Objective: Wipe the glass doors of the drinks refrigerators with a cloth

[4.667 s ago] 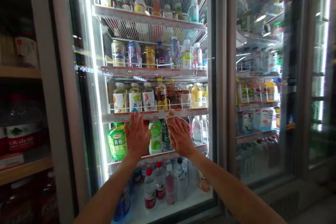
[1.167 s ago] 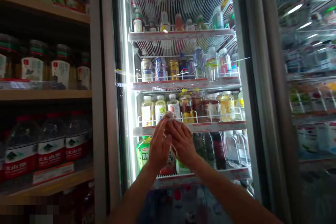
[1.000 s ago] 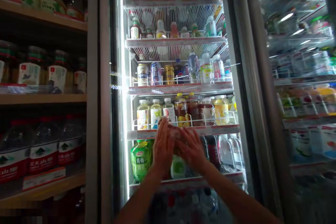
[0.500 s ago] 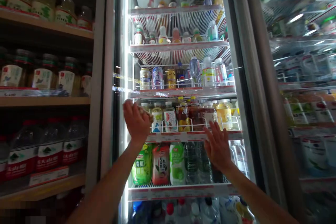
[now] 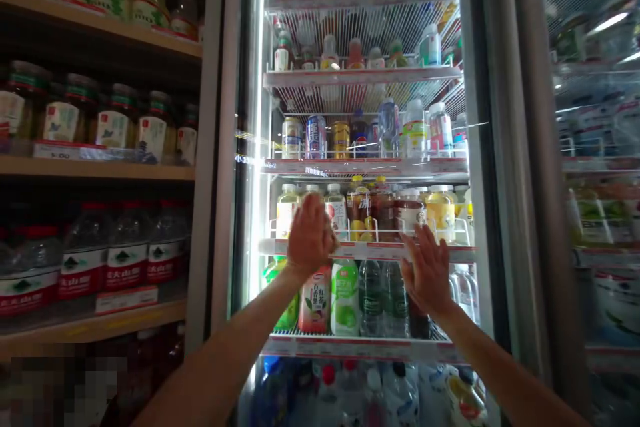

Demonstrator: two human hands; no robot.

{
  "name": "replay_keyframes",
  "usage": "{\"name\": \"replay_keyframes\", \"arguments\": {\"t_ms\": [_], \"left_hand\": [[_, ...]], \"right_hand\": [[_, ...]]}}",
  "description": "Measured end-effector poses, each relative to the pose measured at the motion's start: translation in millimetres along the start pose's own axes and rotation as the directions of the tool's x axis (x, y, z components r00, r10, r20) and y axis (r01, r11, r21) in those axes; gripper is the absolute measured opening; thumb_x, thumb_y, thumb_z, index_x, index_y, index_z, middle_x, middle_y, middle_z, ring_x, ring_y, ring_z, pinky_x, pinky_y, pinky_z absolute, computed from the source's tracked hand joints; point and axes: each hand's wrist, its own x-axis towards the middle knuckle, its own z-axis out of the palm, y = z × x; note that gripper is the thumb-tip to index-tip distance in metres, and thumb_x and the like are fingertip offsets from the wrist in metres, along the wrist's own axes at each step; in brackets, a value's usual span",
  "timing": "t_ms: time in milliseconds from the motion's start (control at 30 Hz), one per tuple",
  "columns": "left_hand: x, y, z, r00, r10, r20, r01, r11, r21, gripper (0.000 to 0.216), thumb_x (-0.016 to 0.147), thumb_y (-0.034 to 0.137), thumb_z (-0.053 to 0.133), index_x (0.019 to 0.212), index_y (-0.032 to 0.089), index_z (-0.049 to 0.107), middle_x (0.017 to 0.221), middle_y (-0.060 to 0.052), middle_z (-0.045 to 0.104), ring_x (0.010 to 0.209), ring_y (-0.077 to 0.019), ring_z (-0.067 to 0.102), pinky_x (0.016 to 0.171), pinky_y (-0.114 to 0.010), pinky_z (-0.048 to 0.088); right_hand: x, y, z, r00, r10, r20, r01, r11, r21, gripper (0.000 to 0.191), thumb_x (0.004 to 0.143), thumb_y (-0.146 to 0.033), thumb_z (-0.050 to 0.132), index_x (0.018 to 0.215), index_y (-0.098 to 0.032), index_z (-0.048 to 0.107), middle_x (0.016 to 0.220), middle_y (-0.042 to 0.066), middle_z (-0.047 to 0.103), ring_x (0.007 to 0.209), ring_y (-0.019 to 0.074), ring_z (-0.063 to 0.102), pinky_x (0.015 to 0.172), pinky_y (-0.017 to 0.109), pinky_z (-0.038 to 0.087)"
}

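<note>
My left hand (image 5: 309, 237) is raised with its palm forward, against or close to the glass door (image 5: 481, 147) of a lit drinks fridge. A light patterned cloth (image 5: 332, 241) shows in part under its right edge; the rest is covered by the hand. To the right, my right hand (image 5: 427, 270) is spread with fingers apart and holds nothing, its palm at the glass. Behind the hands stand bottles of juice and tea, among them a red tea bottle (image 5: 315, 300) and a green-labelled bottle (image 5: 345, 298).
Wooden shelving (image 5: 100, 169) with jars and bottles stands left of the fridge. Large red-labelled water bottles (image 5: 127, 247) fill its lower shelf. A second glass fridge door (image 5: 600, 213) is on the right. Wire fridge shelves (image 5: 365, 75) carry cans and bottles.
My left hand has moved right across the glass with the cloth, from the fridge's left edge toward the middle. The right hand stays at about the same place on the door. The view has shifted slightly.
</note>
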Motion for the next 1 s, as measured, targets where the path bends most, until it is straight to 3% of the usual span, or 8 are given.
{"name": "replay_keyframes", "arguments": {"t_ms": [100, 167, 267, 367, 467, 667, 867, 1000], "left_hand": [[-7, -2, -6, 0.951, 0.273, 0.148, -0.271, 0.962, -0.035, 0.061, 0.082, 0.025, 0.04, 0.14, 0.016, 0.025, 0.143, -0.01, 0.038, 0.137, -0.0183, 0.024, 0.112, -0.035, 0.026], [-7, -22, -15, 0.995, 0.075, 0.072, -0.08, 0.994, 0.069, 0.063, 0.082, 0.027, 0.041, 0.141, 0.014, 0.023, 0.144, -0.012, 0.035, 0.137, -0.0213, 0.025, 0.111, -0.038, 0.026], [-4, -36, -18, 0.966, -0.23, -0.118, 0.244, 0.962, 0.122, 0.063, 0.083, 0.026, 0.038, 0.141, 0.01, 0.021, 0.147, -0.016, 0.027, 0.138, -0.0264, 0.02, 0.111, -0.045, 0.025], [-3, -18, -9, 0.999, 0.033, 0.015, -0.034, 0.997, 0.063, 0.062, 0.083, 0.024, 0.039, 0.141, 0.011, 0.021, 0.146, -0.014, 0.03, 0.138, -0.0253, 0.021, 0.109, -0.043, 0.029], [-1, -17, -9, 0.933, 0.323, 0.161, -0.325, 0.946, -0.017, 0.064, 0.084, 0.025, 0.04, 0.143, 0.015, 0.017, 0.145, -0.012, 0.033, 0.137, -0.0223, 0.024, 0.109, -0.04, 0.031], [11, -42, -14, 0.994, -0.081, -0.077, 0.089, 0.99, 0.112, 0.068, 0.084, 0.023, 0.038, 0.144, 0.01, 0.009, 0.15, -0.017, 0.018, 0.14, -0.0278, 0.011, 0.112, -0.049, 0.024], [12, -16, -5, 0.906, 0.402, 0.134, -0.403, 0.915, -0.021, 0.066, 0.084, 0.023, 0.037, 0.144, 0.012, 0.011, 0.145, -0.011, 0.034, 0.138, -0.0218, 0.02, 0.11, -0.039, 0.031], [22, -49, -15, 0.999, -0.034, -0.033, 0.037, 0.996, 0.083, 0.061, 0.085, 0.023, 0.037, 0.142, 0.01, 0.019, 0.148, -0.015, 0.026, 0.139, -0.0256, 0.016, 0.112, -0.045, 0.026]], "right_hand": [[-2, 11, -11, 1.0, 0.01, -0.005, -0.01, 1.0, 0.003, 0.043, 0.088, -0.024, 0.043, 0.131, -0.023, 0.041, 0.148, 0.01, 0.029, 0.137, 0.0264, 0.025, 0.109, 0.049, 0.021], [-4, 18, -18, 0.999, 0.03, -0.02, -0.03, 1.0, -0.002, 0.04, 0.088, -0.023, 0.042, 0.128, -0.023, 0.044, 0.148, 0.01, 0.029, 0.137, 0.0268, 0.026, 0.108, 0.049, 0.022], [-3, 14, -20, 0.998, 0.05, -0.032, -0.05, 0.999, 0.013, 0.04, 0.088, -0.022, 0.041, 0.128, -0.022, 0.043, 0.147, 0.01, 0.03, 0.137, 0.0265, 0.026, 0.108, 0.05, 0.023], [6, -6, -14, 1.0, -0.01, 0.004, 0.01, 0.996, 0.086, 0.042, 0.088, -0.019, 0.041, 0.129, -0.021, 0.041, 0.146, 0.01, 0.032, 0.137, 0.0254, 0.025, 0.108, 0.049, 0.024], [15, -14, -11, 0.997, -0.065, 0.031, 0.06, 0.988, 0.14, 0.042, 0.087, -0.019, 0.041, 0.129, -0.021, 0.04, 0.145, 0.011, 0.033, 0.137, 0.0248, 0.025, 0.108, 0.048, 0.025], [19, -2, -16, 0.998, 0.062, -0.022, -0.06, 0.994, 0.096, 0.044, 0.087, -0.02, 0.043, 0.131, -0.024, 0.04, 0.144, 0.01, 0.034, 0.135, 0.0271, 0.03, 0.105, 0.049, 0.029], [30, -26, -11, 0.996, -0.089, 0.019, 0.085, 0.985, 0.153, 0.043, 0.086, -0.019, 0.043, 0.129, -0.023, 0.04, 0.144, 0.01, 0.034, 0.135, 0.0259, 0.028, 0.108, 0.048, 0.026], [28, -3, -20, 0.998, 0.035, -0.051, -0.03, 0.996, 0.088, 0.042, 0.086, -0.019, 0.044, 0.128, -0.022, 0.042, 0.144, 0.011, 0.035, 0.134, 0.027, 0.031, 0.106, 0.048, 0.029]]}}
